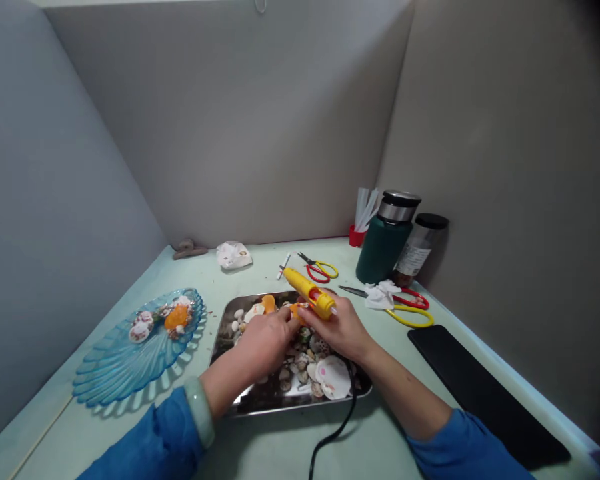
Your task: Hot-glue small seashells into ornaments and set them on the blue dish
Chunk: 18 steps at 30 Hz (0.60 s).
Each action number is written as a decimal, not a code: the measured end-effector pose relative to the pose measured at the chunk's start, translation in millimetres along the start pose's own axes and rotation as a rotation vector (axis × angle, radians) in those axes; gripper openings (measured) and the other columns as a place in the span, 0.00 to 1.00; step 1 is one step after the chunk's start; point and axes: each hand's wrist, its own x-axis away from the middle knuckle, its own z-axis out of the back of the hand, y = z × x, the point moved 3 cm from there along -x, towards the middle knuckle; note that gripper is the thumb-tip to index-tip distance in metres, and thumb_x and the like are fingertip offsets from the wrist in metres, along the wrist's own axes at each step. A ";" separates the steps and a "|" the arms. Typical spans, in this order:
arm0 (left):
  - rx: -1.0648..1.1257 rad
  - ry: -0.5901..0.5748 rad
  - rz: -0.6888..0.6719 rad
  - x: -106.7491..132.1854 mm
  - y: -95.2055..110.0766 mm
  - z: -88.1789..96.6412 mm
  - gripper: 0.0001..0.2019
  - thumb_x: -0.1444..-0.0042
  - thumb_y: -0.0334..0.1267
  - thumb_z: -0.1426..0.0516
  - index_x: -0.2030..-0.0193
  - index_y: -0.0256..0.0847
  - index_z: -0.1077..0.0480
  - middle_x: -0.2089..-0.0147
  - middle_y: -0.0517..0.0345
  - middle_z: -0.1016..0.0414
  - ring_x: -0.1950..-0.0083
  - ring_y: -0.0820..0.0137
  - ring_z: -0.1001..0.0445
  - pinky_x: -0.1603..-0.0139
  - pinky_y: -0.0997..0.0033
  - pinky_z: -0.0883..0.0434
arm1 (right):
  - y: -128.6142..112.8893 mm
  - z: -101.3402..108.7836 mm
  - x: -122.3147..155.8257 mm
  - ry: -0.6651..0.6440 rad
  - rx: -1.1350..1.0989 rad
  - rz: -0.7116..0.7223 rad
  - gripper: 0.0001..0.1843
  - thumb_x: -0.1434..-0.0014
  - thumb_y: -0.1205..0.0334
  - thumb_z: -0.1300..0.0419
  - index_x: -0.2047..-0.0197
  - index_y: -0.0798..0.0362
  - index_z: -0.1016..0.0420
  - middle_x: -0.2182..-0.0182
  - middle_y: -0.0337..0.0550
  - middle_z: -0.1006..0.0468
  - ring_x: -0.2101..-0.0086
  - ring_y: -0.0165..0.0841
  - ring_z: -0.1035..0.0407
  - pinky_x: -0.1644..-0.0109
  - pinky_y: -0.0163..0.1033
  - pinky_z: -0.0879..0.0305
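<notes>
Table (260, 453) is carrying a metal tray (265, 403) at ctr and a blue plate (130, 370) to the L; plate is holding shell clusters (178, 319). L hand (266, 340) is pinching, fingers narrow, what looks like an orange shell (296, 311) over the tray; fingertip contact is partly hidden. R hand (343, 330) is gripping a yellow glue gun (305, 287), nozzle pointing up and away. Cord (331, 437) is trailing over the near rim. Loose shells (300, 363) are lying below. Rec.: keeping nozzle off L fingertips, orange shell steady, cord clear of loose pcs.
</notes>
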 end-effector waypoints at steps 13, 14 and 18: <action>0.116 0.033 0.028 -0.3 -4.6 8.3 0.12 0.47 0.29 0.49 0.57 0.40 0.30 0.55 0.47 0.26 0.61 0.61 0.26 0.63 0.63 0.32 | 0.2 -0.9 -0.8 0.036 0.029 0.013 0.11 0.43 0.57 0.40 0.60 0.55 0.27 0.65 0.43 0.22 0.67 0.35 0.28 0.61 0.36 0.33; 0.146 0.048 0.056 2.2 -10.4 11.9 0.11 0.46 0.30 0.49 0.58 0.40 0.31 0.58 0.48 0.26 0.62 0.62 0.26 0.64 0.65 0.32 | -0.1 -0.6 -0.7 0.037 0.033 0.013 0.11 0.43 0.57 0.40 0.60 0.55 0.26 0.66 0.43 0.22 0.67 0.35 0.28 0.61 0.36 0.33; 0.291 0.078 0.161 22.9 -33.7 26.1 0.06 0.43 0.35 0.50 0.62 0.40 0.34 0.66 0.57 0.25 0.67 0.69 0.26 0.68 0.73 0.33 | -0.9 0.2 -0.3 0.034 0.039 0.013 0.12 0.42 0.55 0.41 0.60 0.55 0.26 0.65 0.44 0.22 0.68 0.35 0.28 0.62 0.37 0.33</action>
